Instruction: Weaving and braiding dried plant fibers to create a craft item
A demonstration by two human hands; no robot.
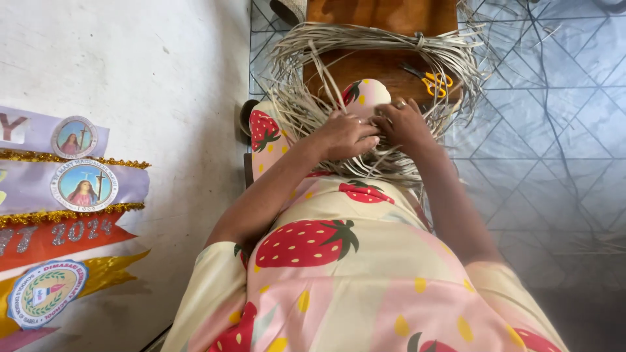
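My left hand (345,135) and my right hand (403,122) meet over my lap, both pinching thin pale dried-leaf strips (385,163) of a woven piece. The fingers of both hands are closed on the strands where they cross. A large looped bundle of the same strips (365,39) fans out ahead of my hands, tied at one spot. I wear a cream and pink dress with strawberry prints (339,261).
Yellow-handled scissors (435,83) lie on a brown wooden stool (385,16) ahead, under the bundle. A white wall (130,65) with coloured ribbon sashes (59,215) is close on the left. Grey tiled floor (554,130) spreads to the right.
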